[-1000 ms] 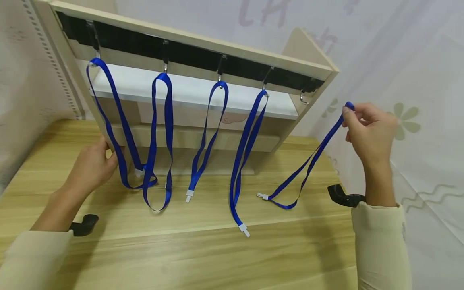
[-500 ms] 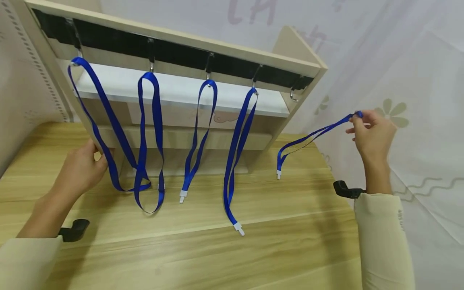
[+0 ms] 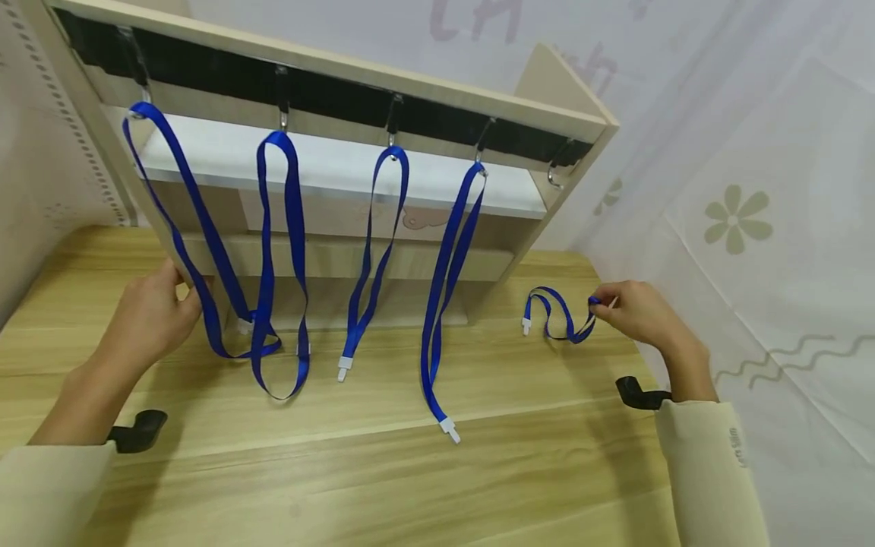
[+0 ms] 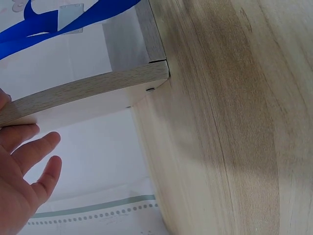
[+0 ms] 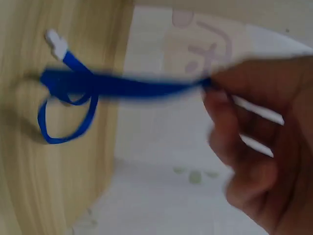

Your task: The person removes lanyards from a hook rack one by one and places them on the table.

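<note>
My right hand [image 3: 639,315] pinches one end of a blue lanyard [image 3: 560,308] low over the table's right side. Its white clip [image 3: 525,327] lies toward the shelf, and the strap sags in slack curves. The right wrist view has the strap [image 5: 137,87] blurred, running from thumb and finger to the wood. On the left, my left hand [image 3: 153,311] holds the edge of the shelf's side panel [image 4: 98,85], thumb on one face and fingers on the other. Several more blue lanyards, one being the third from left [image 3: 374,266], hang from hooks on the shelf.
The wooden shelf unit [image 3: 383,258] stands at the back of the wood-grain table [image 3: 342,471]. A black strip [image 3: 328,95] across its top carries the hooks; the rightmost hook [image 3: 555,178] is bare. A patterned white cloth [image 3: 786,304] rises at the right edge.
My right hand has come down and left with the lanyard, whose strap has gone from stretched to slack. The clip has shifted back toward the shelf. The left hand keeps its hold.
</note>
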The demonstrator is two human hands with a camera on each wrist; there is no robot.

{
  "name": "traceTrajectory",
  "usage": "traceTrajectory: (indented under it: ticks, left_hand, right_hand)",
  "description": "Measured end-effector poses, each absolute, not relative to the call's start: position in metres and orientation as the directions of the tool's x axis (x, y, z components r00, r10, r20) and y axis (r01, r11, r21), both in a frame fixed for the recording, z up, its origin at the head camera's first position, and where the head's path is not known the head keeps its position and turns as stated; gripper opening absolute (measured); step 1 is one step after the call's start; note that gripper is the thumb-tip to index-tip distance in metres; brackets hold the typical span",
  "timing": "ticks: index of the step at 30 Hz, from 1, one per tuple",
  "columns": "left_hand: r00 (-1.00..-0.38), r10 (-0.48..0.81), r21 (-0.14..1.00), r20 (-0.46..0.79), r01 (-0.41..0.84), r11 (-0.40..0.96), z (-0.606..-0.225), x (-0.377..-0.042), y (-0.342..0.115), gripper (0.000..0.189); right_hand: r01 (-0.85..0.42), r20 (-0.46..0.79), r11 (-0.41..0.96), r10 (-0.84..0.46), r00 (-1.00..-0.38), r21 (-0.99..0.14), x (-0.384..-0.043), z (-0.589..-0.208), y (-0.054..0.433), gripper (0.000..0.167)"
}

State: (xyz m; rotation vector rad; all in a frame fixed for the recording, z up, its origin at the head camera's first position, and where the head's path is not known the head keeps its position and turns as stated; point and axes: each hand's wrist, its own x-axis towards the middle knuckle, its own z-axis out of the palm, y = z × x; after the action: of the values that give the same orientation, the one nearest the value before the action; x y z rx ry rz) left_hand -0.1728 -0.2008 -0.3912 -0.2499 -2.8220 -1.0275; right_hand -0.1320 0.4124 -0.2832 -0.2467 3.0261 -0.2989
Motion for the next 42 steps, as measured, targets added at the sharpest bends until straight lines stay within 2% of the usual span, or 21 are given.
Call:
traceTrajectory:
  ticks: [2, 5, 9, 12, 15, 19, 21, 23, 24, 27, 30, 32, 36, 39, 42]
  left_hand:
    - [-0.978, 0.107, 0.624, 0.181, 0.198, 0.756, -0.391, -0.172, -0.202, 0.028]
    - [-0.975, 0.112, 0.619, 0.192, 0.209, 0.757, -0.391, -0.172, -0.203, 0.027]
    - [-0.976, 0.124, 0.616, 0.182, 0.211, 0.759, -0.390, -0.173, -0.203, 0.028]
    - [-0.975, 0.128, 0.614, 0.180, 0.213, 0.760, -0.390, -0.173, -0.201, 0.028]
    - [-0.973, 0.129, 0.613, 0.189, 0.219, 0.759, -0.392, -0.173, -0.200, 0.025]
    - [-0.968, 0.129, 0.611, 0.215, 0.237, 0.756, -0.394, -0.173, -0.198, 0.022]
    - [-0.966, 0.128, 0.610, 0.226, 0.243, 0.754, -0.393, -0.172, -0.199, 0.022]
    - [-0.967, 0.121, 0.609, 0.226, 0.237, 0.757, -0.392, -0.172, -0.199, 0.023]
    - [-0.967, 0.118, 0.608, 0.226, 0.235, 0.759, -0.392, -0.172, -0.199, 0.023]
    - [-0.967, 0.120, 0.604, 0.227, 0.236, 0.761, -0.391, -0.173, -0.200, 0.022]
    - [-0.965, 0.125, 0.604, 0.230, 0.242, 0.759, -0.391, -0.173, -0.199, 0.020]
    - [-0.965, 0.125, 0.605, 0.232, 0.244, 0.758, -0.390, -0.173, -0.199, 0.020]
    - [-0.964, 0.121, 0.608, 0.238, 0.245, 0.755, -0.389, -0.172, -0.199, 0.021]
    - [-0.964, 0.115, 0.612, 0.239, 0.242, 0.753, -0.390, -0.172, -0.200, 0.021]
    - [-0.964, 0.118, 0.610, 0.237, 0.242, 0.755, -0.391, -0.172, -0.201, 0.023]
  right_hand:
    - [-0.174, -0.183, 0.937, -0.237, -0.954, -0.303, -0.134, -0.291, 0.404, 0.010]
    - [-0.159, -0.272, 0.875, -0.307, -0.912, -0.457, -0.140, -0.307, 0.395, 0.008]
    - [-0.095, -0.233, 0.797, -0.285, -0.930, -0.596, -0.154, -0.328, 0.391, 0.020]
    - [0.014, -0.165, 0.731, -0.136, -0.977, -0.682, -0.166, -0.345, 0.392, 0.029]
    - [0.150, -0.130, 0.612, 0.078, -0.988, -0.777, -0.179, -0.359, 0.395, 0.032]
    - [0.243, -0.079, 0.433, 0.364, -0.928, -0.868, -0.190, -0.380, 0.403, 0.031]
    - [0.236, -0.012, 0.442, 0.453, -0.891, -0.865, -0.194, -0.393, 0.408, 0.028]
    - [0.226, 0.093, 0.562, 0.481, -0.872, -0.795, -0.195, -0.405, 0.412, 0.023]
    - [0.231, 0.145, 0.653, 0.469, -0.871, -0.721, -0.195, -0.410, 0.414, 0.021]
    - [0.230, 0.250, 0.892, 0.343, -0.905, -0.389, -0.189, -0.423, 0.418, 0.016]
    - [0.164, 0.210, 0.984, 0.175, -0.962, -0.067, -0.179, -0.428, 0.416, 0.012]
    - [0.093, 0.137, 0.994, 0.085, -0.987, 0.051, -0.174, -0.427, 0.413, 0.009]
    - [-0.015, -0.011, 0.986, -0.014, -1.000, 0.168, -0.168, -0.424, 0.407, 0.013]
    - [-0.044, -0.061, 0.980, -0.033, -0.998, 0.192, -0.166, -0.423, 0.404, 0.016]
    - [-0.044, -0.066, 0.985, -0.033, -0.997, 0.168, -0.165, -0.421, 0.405, 0.027]
